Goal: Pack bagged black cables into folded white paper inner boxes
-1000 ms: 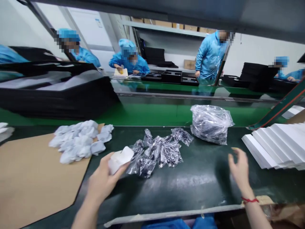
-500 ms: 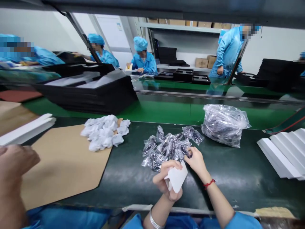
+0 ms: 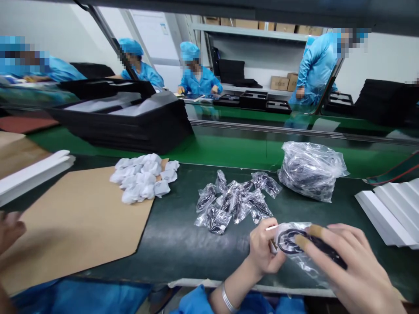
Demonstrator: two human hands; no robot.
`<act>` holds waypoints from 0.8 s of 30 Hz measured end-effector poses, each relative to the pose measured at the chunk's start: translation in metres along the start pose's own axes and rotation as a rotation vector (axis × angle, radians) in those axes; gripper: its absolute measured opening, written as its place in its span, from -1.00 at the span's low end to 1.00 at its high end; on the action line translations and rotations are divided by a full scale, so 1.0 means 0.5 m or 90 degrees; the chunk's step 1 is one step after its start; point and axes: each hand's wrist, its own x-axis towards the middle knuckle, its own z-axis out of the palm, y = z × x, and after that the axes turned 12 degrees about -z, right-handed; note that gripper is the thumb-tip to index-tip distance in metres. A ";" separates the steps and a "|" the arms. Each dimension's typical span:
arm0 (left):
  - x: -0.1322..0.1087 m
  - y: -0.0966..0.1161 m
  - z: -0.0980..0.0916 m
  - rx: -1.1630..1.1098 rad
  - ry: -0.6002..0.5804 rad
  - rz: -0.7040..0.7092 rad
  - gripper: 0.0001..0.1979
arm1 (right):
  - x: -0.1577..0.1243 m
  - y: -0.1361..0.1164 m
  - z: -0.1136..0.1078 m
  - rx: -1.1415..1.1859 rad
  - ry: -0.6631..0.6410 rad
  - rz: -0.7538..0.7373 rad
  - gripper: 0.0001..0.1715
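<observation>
"Black cable [image 3: 290, 242] in a clear bag [image 3: 304, 264]: where is it in the head view?"

"Lower right of the frame, between the two hands."

"How are the fingers?"

"On the right hand [image 3: 355, 257], closed over the bagged cable. On the left hand [image 3: 263, 248], curled around a small white box [image 3: 271, 228], right against the bag. Whether any of the bag is inside, I cannot tell."

"And around them?"

"More bagged cables [image 3: 234, 200] lie loosely near the centre, a big plastic bag [image 3: 312, 170] right of them. White packets [image 3: 140, 179] sit on cardboard [image 3: 91, 213], left. Another person's hand [image 3: 10, 229] shows at the left edge."
</observation>
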 end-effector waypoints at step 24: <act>-0.021 0.005 0.012 0.022 0.012 -0.071 -0.40 | -0.007 0.010 -0.005 0.014 -0.098 -0.063 -0.57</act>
